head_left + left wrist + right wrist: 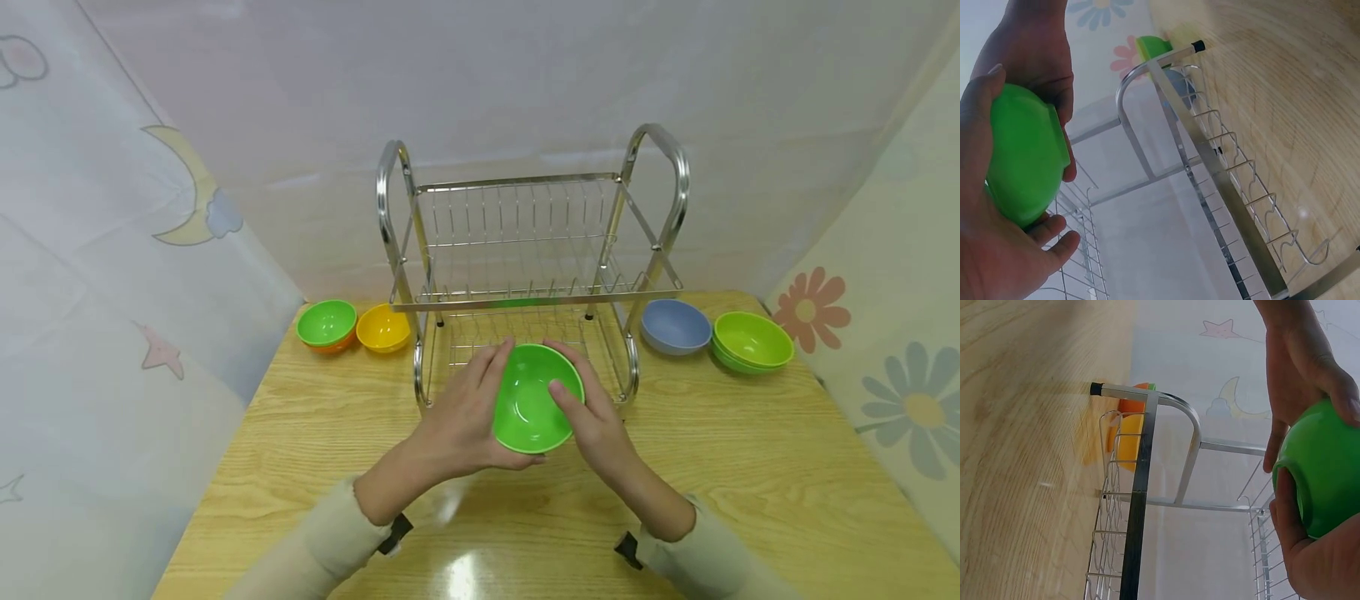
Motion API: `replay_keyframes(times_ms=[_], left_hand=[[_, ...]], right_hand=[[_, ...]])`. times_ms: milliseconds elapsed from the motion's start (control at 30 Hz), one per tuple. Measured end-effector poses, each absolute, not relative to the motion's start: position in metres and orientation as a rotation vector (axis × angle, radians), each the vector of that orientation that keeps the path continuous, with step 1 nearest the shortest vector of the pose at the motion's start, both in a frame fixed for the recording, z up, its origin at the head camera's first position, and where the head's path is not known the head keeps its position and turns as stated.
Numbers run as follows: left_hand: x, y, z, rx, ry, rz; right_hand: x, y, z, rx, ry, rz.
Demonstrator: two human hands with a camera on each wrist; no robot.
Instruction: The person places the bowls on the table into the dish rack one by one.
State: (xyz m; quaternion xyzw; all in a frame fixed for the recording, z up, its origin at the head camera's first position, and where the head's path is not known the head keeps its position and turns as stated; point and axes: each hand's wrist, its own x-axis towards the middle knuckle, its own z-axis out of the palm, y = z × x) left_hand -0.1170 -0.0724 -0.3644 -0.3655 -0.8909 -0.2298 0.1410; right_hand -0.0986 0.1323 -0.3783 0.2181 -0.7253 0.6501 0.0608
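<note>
A bright green bowl [528, 408] is held between both hands in front of the dish rack, its inside tilted up toward the head camera. My left hand [457, 417] cups its left side and underside. On the opposite side my right hand [600, 429] grips the wall, with the thumb over the rim and the fingers behind. The left wrist view shows the rounded outside of the bowl [1025, 156] between the two palms. Seen from the right wrist, fingers reach across the foot of the bowl [1325, 469].
Behind the hands stands a two-tier metal dish rack [384, 200] with wire shelves. To its left are a green bowl [327, 323] stacked in an orange one and a yellow bowl [383, 328]. To its right sit a blue bowl [675, 326] and stacked green bowls [752, 340].
</note>
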Motion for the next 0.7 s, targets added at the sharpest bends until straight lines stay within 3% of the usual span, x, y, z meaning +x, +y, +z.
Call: replay_keyframes(times_ms=[367,700], left_hand=[[-0.113,-0.068,-0.371,-1.012,-2.742,-0.743],[-0.112,-0.094,-0.367,-1.107,-2.876,-0.802]], right_hand=[[-0.099,0.131,-0.382,0.579,-2.246,1.81],[-0.103,0.131,-0.381,0.595,-2.355,1.617]])
